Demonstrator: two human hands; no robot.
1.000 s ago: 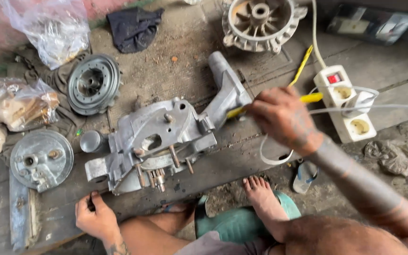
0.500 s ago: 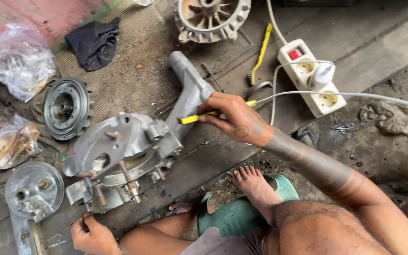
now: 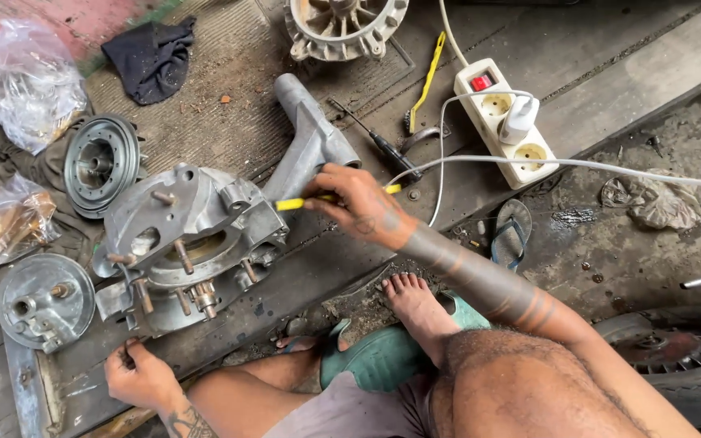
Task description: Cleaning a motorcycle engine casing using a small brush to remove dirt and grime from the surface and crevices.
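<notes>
A grey metal engine casing [image 3: 196, 235] with several studs lies on a wooden plank [image 3: 302, 280] before me. My right hand [image 3: 359, 203] grips a yellow-handled tool [image 3: 298, 202] whose tip points at the casing's right side, by its long arm [image 3: 310, 142]. My left hand [image 3: 139, 375] rests at the plank's near edge below the casing, fingers curled on something small that I cannot make out.
A round cover plate [image 3: 42, 302] and a ribbed drum [image 3: 101, 164] lie left. A finned housing [image 3: 342, 24], dark rag [image 3: 152, 57], plastic bags [image 3: 26, 77], screwdriver [image 3: 375, 142], white power strip [image 3: 505, 118] with cable, sandal [image 3: 513, 231] and tyre [image 3: 675, 357] surround me.
The view has shifted, so the casing now sits further left. My right hand has moved with the yellow tool along the casing's arm, closer to its body. My left hand stays at the plank's edge.
</notes>
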